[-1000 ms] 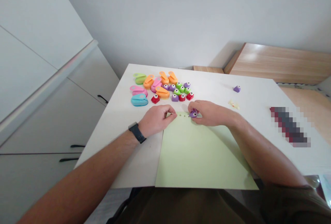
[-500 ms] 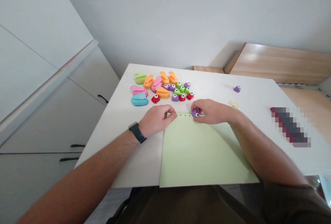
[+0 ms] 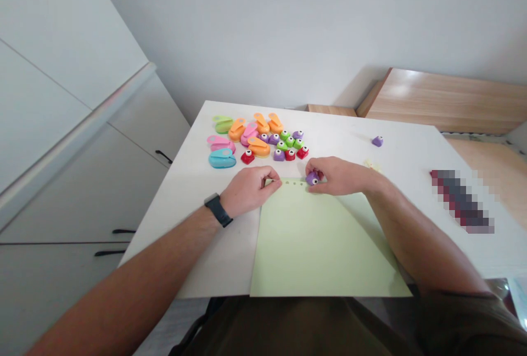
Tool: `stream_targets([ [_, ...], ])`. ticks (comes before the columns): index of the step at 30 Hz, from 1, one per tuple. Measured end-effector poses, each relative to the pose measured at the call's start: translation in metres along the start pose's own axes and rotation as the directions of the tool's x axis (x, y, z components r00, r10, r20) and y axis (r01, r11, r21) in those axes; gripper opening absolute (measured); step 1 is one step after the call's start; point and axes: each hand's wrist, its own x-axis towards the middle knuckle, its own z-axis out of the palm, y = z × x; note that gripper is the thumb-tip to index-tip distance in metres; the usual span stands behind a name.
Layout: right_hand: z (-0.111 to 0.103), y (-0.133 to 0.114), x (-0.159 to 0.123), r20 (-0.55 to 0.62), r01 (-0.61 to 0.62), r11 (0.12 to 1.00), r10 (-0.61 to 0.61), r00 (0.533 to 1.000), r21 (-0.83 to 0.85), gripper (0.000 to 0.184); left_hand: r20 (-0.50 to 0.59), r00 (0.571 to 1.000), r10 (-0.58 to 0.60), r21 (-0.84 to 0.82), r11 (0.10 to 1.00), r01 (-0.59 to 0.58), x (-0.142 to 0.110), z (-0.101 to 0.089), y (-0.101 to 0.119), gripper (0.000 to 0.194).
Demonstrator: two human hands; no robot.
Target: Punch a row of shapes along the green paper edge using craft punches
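A sheet of pale green paper (image 3: 325,246) lies on the white table, its near edge at the table's front edge. My left hand (image 3: 253,188), with a dark watch on the wrist, pinches the paper's far left corner. At the far edge, my right hand (image 3: 335,176) grips a small purple craft punch (image 3: 312,179) between thumb and fingers. The punch's white button with a dark star faces up. Between the two hands runs a short row of small punched holes along that edge. My right fingers partly cover the punch.
Several small punches in purple, green and red (image 3: 290,154) and larger lever punches (image 3: 223,158) stand at the back left. Another purple punch (image 3: 377,141) stands to the right, behind some small yellowish scraps (image 3: 373,165). A pixelated dark object (image 3: 463,202) lies farther right.
My right hand has shifted very slightly right with the purple punch. The paper's near left corner has swung a little to the left. My left hand stays in place.
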Motion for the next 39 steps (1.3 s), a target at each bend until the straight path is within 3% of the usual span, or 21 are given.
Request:
stream_targets([
  [8, -0.010, 0.004, -0.005, -0.061, -0.032, 0.997, 0.036, 0.997, 0.075, 0.036, 0.003, 1.000, -0.002, 0.006, 1.000, 0.002, 0.000, 0.000, -0.001, 0.025],
  [12, -0.010, 0.007, -0.004, -0.084, 0.028, 0.973, -0.009, 0.996, 0.230, 0.040, 0.002, 1.000, -0.002, 0.004, 1.000, 0.002, 0.000, 0.001, -0.002, 0.025],
  [14, -0.007, 0.007, -0.002, -0.049, 0.081, 0.908, -0.066, 0.997, 0.410, 0.040, -0.002, 1.000, 0.000, 0.003, 1.000, 0.000, 0.000, 0.001, -0.002, 0.024],
  [17, -0.004, 0.006, 0.000, 0.014, 0.118, 0.706, -0.178, 0.984, 0.698, 0.040, -0.009, 1.000, -0.001, 0.006, 1.000, 0.002, 0.000, 0.001, -0.002, 0.024],
  [20, -0.002, 0.007, -0.001, 0.051, 0.103, 0.558, -0.253, 0.966, 0.824, 0.040, -0.011, 1.000, -0.006, 0.007, 1.000, 0.006, 0.000, 0.001, -0.003, 0.025],
  [27, -0.001, 0.004, -0.011, 0.074, 0.066, 0.504, -0.253, 0.965, 0.861, 0.042, -0.024, 1.000, 0.008, 0.013, 1.000, -0.008, -0.001, 0.001, -0.003, 0.026],
  [33, 0.011, -0.003, -0.029, -0.025, 0.084, 0.442, -0.138, 0.990, 0.893, 0.042, -0.027, 1.000, 0.012, 0.009, 1.000, -0.012, -0.002, 0.001, -0.003, 0.027],
  [39, 0.027, -0.001, -0.041, -0.075, 0.109, 0.359, -0.106, 0.991, 0.927, 0.044, -0.029, 1.000, 0.004, 0.011, 1.000, -0.004, -0.001, 0.002, -0.002, 0.025],
])
